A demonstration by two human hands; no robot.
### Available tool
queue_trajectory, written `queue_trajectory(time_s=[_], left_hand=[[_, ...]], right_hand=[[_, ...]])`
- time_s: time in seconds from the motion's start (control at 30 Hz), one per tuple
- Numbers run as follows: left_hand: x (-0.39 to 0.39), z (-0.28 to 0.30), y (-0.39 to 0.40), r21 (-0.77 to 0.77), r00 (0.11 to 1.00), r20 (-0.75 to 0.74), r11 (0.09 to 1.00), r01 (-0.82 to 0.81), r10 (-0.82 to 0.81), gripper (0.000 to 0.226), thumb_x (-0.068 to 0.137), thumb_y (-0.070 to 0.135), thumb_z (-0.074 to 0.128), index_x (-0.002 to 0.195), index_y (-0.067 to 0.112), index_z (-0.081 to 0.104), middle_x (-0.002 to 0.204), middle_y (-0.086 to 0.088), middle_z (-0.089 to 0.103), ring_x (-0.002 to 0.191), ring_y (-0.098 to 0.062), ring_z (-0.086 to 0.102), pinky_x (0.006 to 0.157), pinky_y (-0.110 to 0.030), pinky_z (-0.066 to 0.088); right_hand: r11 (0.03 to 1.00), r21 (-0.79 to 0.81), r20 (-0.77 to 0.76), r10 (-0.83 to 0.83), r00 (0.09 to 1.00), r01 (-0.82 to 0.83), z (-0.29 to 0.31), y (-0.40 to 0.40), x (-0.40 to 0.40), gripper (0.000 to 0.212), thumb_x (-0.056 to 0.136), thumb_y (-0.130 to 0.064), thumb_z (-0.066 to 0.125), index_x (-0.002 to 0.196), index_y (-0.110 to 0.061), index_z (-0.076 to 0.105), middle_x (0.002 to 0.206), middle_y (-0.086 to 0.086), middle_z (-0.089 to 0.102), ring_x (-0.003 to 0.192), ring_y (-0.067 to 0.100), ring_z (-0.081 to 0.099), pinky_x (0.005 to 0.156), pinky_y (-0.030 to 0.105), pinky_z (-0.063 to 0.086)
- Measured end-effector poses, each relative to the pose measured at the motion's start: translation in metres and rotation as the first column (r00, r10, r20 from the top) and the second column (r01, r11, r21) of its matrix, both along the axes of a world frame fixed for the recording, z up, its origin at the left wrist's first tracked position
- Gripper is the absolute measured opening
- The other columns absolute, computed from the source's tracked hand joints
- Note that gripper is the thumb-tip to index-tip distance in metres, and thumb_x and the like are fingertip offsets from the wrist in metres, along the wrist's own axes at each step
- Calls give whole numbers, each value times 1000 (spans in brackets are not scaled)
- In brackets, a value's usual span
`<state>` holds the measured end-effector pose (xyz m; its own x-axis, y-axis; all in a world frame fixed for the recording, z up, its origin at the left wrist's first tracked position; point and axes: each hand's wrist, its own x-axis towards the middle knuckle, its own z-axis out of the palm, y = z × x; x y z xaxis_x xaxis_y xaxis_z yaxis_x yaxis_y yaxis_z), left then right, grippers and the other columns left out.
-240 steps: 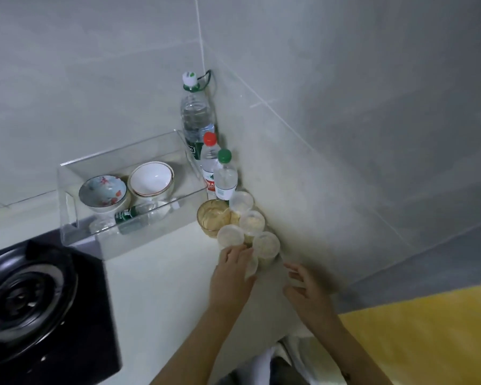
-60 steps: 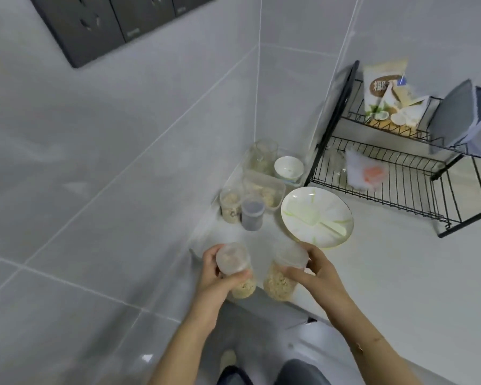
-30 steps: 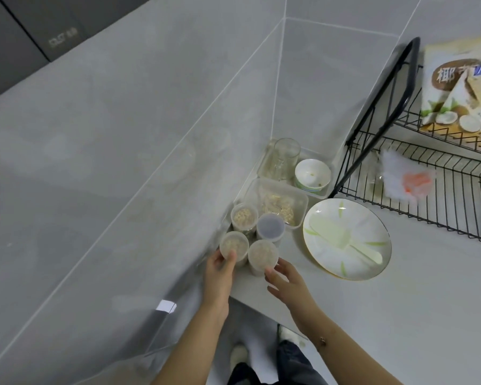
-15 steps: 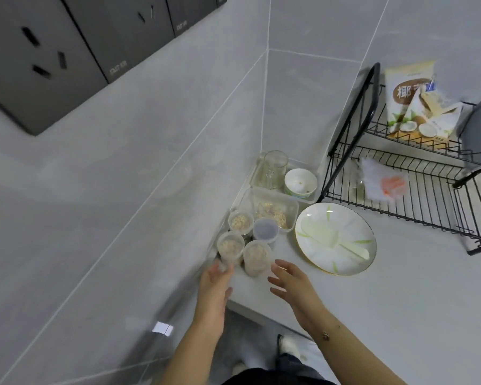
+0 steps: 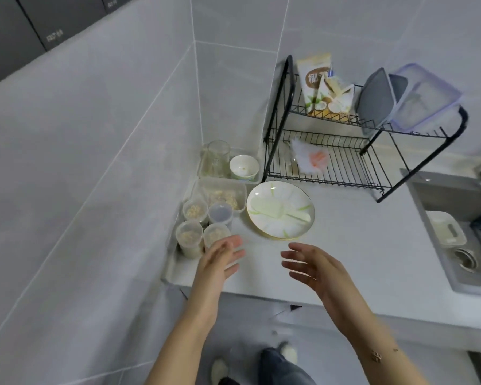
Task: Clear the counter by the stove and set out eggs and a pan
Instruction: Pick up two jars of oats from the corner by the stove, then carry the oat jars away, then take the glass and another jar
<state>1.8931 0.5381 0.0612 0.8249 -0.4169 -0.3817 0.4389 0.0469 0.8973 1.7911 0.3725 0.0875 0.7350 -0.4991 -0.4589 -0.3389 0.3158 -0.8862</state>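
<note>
Four small lidded jars (image 5: 203, 226) are sitting in a tight cluster at the left centre of the frame, on a pale counter (image 5: 353, 262) against the tiled wall. Two are holding grain-like contents; one has a dark lid. The left hand (image 5: 220, 259) is hovering just in front of the nearest jar, fingers loosely spread and gripping nothing. The right hand (image 5: 314, 268) is hovering apart from it at lower centre, also spread and holding nothing. Behind the jars a clear tub (image 5: 222, 194), a glass (image 5: 218, 155) and a white bowl (image 5: 244, 168) are standing. A white plate (image 5: 280, 209) is lying just right of the jars. A black wire rack (image 5: 345, 151) is standing at upper right, a sink (image 5: 456, 245) at the right edge.
</note>
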Motion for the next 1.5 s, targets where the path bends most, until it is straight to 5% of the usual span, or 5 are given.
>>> queue_trajectory(time_s=[0.33, 0.8, 1.1, 1.5], left_hand=[[-65, 32, -42, -40, 966, 99, 969, 244, -239, 26, 98, 19, 46, 116, 12, 64, 118, 2, 69, 112, -16, 64, 100, -38, 46], [-278, 62, -182, -95, 767, 49, 762, 641, -639, 42, 83, 27, 54, 121, 12, 61, 121, -4, 68, 114, -22, 63, 102, -43, 45], [-420, 48, -273, -66, 513, 5, 512, 856, -858, 39, 84, 24, 53, 119, 11, 62, 119, -5, 69, 111, -21, 65, 95, -39, 47], [-556, 17, -455, -63, 38, -64, 42, 997, -997, 28, 96, 14, 46, 119, 11, 61, 119, -3, 69, 114, -20, 63, 98, -39, 47]], right_hand=[[976, -12, 55, -216, 975, 217, 20, -35, -100, 26, 97, -8, 43, 109, -8, 67, 101, 10, 74, 98, 26, 70, 92, 39, 52], [840, 13, 153, -538, 829, 543, 30, -124, -351, 25, 96, -5, 44, 108, -8, 66, 97, 10, 75, 93, 26, 71, 89, 36, 52], [601, 44, 144, -794, 590, 798, 12, -153, -524, 25, 98, -9, 43, 106, -8, 66, 100, 12, 74, 92, 26, 68, 88, 38, 52], [173, 108, 90, -982, 164, 979, -11, -229, -655, 26, 99, -11, 41, 108, -8, 65, 104, 14, 73, 91, 24, 69, 83, 34, 54]])
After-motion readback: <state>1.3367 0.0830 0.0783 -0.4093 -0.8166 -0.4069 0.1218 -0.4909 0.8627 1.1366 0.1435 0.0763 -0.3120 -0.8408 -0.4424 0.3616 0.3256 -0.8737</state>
